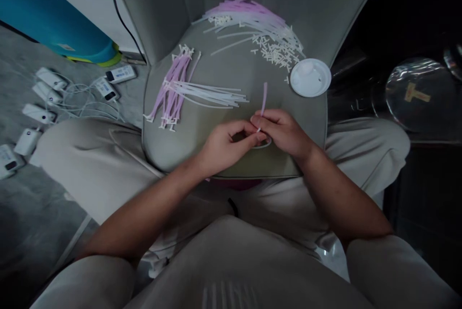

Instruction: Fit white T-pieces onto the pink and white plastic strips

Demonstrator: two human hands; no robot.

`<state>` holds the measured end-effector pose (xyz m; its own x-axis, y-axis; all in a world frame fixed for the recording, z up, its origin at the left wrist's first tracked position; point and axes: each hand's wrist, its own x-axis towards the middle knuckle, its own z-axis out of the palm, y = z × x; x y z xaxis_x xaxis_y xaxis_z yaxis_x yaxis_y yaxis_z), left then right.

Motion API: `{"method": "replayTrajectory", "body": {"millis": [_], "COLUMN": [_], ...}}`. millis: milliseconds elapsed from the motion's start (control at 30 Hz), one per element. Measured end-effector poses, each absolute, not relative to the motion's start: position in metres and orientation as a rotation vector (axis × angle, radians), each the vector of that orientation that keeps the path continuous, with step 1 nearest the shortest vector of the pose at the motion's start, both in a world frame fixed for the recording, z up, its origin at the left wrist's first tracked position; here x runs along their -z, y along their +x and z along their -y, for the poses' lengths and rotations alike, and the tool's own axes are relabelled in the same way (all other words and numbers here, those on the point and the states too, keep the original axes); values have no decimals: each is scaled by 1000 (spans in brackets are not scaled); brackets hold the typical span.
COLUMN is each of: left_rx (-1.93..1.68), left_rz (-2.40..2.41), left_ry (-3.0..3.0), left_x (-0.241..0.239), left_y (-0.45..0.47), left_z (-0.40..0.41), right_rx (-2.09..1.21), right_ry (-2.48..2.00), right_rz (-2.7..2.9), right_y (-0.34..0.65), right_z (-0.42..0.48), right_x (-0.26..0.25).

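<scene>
Over the front of the chair seat, my two hands meet fingertip to fingertip. My right hand (pixel 287 133) pinches a short pink tube (pixel 264 97), whose free end points up and away from me. My left hand (pixel 229 145) is closed, its thumb and finger on a thin white tube (pixel 266 144) that curves beneath the fingertips. A small white bit shows between the two hands; the fingers hide most of it. Left of them lies a bundle of joined pink tubes (pixel 175 92) with white T-shaped connectors at their ends, and white tubes (pixel 212 95) stretch rightward from it.
Toward the chair's backrest are loose pink tubes (pixel 249 6), white tubes (pixel 252 24) and a heap of T-shaped connectors (pixel 277 53). A white round dish (pixel 310 85) sits at the seat's right edge. White devices (pixel 121 74) with cables lie on the floor at left.
</scene>
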<state>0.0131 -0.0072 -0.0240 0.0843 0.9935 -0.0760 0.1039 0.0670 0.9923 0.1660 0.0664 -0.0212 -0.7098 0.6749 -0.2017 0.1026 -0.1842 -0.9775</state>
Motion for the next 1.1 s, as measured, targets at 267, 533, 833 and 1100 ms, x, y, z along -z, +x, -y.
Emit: {"method": "replayTrajectory", "body": {"millis": [267,533,833,1100], "left_rx": [-1072,-1090,-1052,-1018], "left_rz": [-1231,-1189,-1176,-1183], "left_ry": [1225,1215,1205,1177], "left_x": [25,25,25,23], "left_y": [17,17,15,15], "left_z": [10,13,10,9], "right_rx": [-1812,-1704,-1541,-1526], "right_ry": [-943,-943,-867,-864], "right_rz": [1367,1442,1649,1637], "right_y": [157,157,161,160], "right_z": [-49,-44,-43,-43], "right_x": [19,14,15,18]}}
